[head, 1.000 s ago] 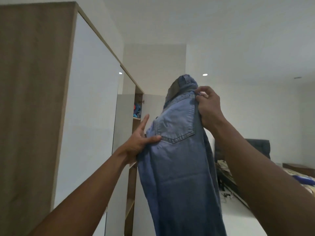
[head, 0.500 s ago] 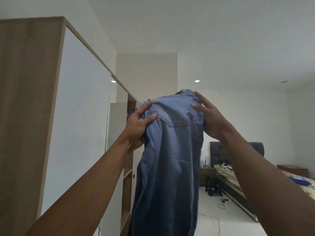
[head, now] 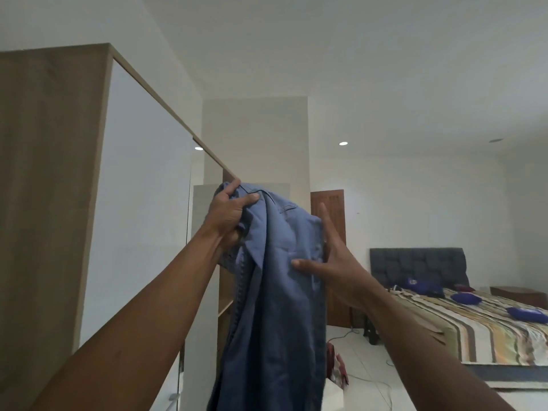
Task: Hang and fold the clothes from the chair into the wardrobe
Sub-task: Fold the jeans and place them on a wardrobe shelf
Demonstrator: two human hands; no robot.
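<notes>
- Jeans (head: 275, 292) held up in the air just in front of the wardrobe (head: 142, 203), by its open far section w/ wooden shelves; the legs hang straight down past the bottom of view.
- Left hand (head: 228, 212): fingers + thumb curled tight round the bunched waist end, on the wardrobe side of the denim, just under the wardrobe's top edge.
- Right hand (head: 335, 262): spread wide, fingers straight; thumb pressed flat on the front of the fabric, fingers running up the edge facing away from the wardrobe.
- Bed (head: 474, 327) w/ striped cover + dark headboard, well apart from the wardrobe across the rm.
- Brown door (head: 329, 209) beyond the wardrobe, partly behind the jeans.
</notes>
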